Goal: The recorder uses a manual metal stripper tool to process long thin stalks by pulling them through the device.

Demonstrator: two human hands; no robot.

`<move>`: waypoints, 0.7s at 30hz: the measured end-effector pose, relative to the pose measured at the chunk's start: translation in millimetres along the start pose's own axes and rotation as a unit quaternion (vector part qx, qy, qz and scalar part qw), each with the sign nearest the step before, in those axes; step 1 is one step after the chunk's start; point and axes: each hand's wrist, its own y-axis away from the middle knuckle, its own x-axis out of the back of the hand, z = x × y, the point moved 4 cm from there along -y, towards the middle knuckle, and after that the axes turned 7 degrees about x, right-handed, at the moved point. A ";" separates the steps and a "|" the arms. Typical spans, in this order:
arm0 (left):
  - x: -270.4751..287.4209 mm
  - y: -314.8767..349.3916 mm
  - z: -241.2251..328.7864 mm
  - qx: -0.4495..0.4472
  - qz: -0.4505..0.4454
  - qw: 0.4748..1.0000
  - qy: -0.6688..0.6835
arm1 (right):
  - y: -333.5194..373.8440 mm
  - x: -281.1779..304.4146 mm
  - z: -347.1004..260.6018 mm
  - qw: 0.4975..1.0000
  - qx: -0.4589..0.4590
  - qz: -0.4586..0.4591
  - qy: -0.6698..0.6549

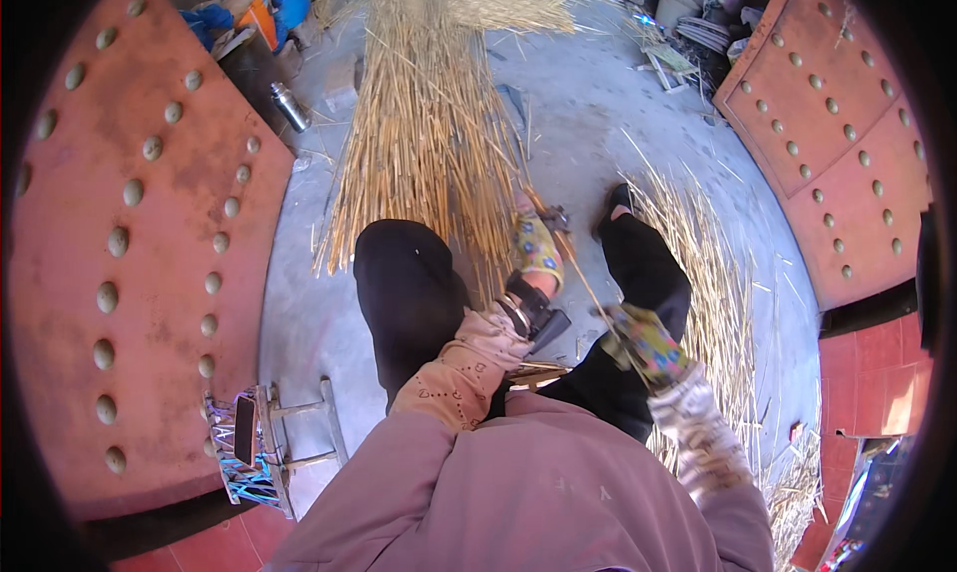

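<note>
Grey floor [590,119] carried a golden stalk pile [424,124] from near its far edge to its middle; fingers of the left hand [536,245] were unclear, those of the right hand [648,341] curled around one slanting stalk [581,266] between both.

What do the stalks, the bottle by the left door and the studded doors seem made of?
Stalks: dried straw or reed, it seems; thin, golden, slightly glossy. Bottle: probably polished steel, from its silvery highlights. Doors: painted metal or wood, unclear which; reddish, matte, with stained patches.
</note>
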 end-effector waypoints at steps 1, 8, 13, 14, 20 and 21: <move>-7.9 9.4 13.8 0.001 -0.001 1.000 -0.003 | -17.6 -5.5 -7.7 0.988 0.053 0.075 0.122; 23.5 -27.0 53.6 0.121 0.105 0.980 0.121 | 40.0 37.0 33.4 0.953 0.073 0.055 0.290; 46.9 -50.3 40.5 0.186 0.068 0.968 0.155 | 151.4 96.8 74.9 1.000 0.013 -0.003 0.015; 46.0 -44.9 33.7 0.189 0.062 0.968 0.155 | 138.8 81.6 66.8 0.991 -0.047 0.072 0.105; -25.8 44.1 15.8 0.198 0.001 0.967 0.163 | 4.5 39.1 5.7 0.996 0.023 0.075 0.042; -30.1 57.5 16.2 0.202 0.006 0.965 0.169 | -10.0 17.9 -8.2 0.982 0.076 0.098 0.144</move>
